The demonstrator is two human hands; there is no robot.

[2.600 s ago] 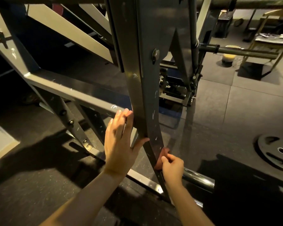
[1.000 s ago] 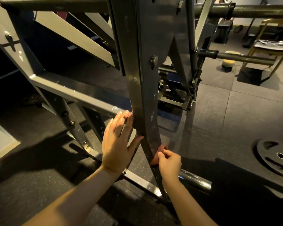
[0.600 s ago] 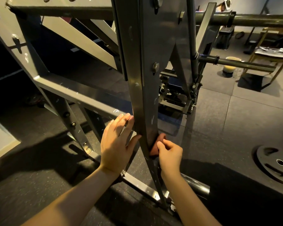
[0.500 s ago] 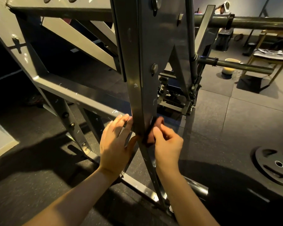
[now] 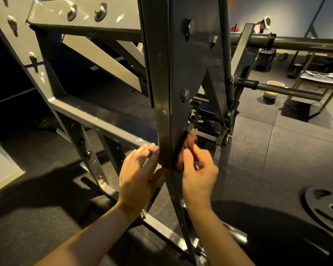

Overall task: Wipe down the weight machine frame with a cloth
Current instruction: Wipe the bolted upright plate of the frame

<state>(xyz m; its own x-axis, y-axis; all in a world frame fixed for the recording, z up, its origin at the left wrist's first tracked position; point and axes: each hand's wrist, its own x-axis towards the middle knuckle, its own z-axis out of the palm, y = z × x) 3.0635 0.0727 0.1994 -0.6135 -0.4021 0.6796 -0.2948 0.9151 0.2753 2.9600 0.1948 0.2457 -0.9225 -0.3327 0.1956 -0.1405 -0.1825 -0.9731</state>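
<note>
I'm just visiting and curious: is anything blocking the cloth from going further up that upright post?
Mostly clear. The right hand presses the cloth against the right side of the post. A bolt head sits higher up on the post's face, another near the top, and a dark bar runs close alongside.

This is a gym, a weight-training room. A bolted grey steel weight machine frame (image 5: 183, 73) fills the middle of the view. To its right, long bars (image 5: 306, 44) reach out sideways. On the floor right of the frame lies a black weight plate (image 5: 327, 210). The floor (image 5: 288, 150) is dark speckled rubber matting laid in large tiles. Far behind the frame, to the right, stands a padded bench (image 5: 319, 77) on yellow legs.
</note>
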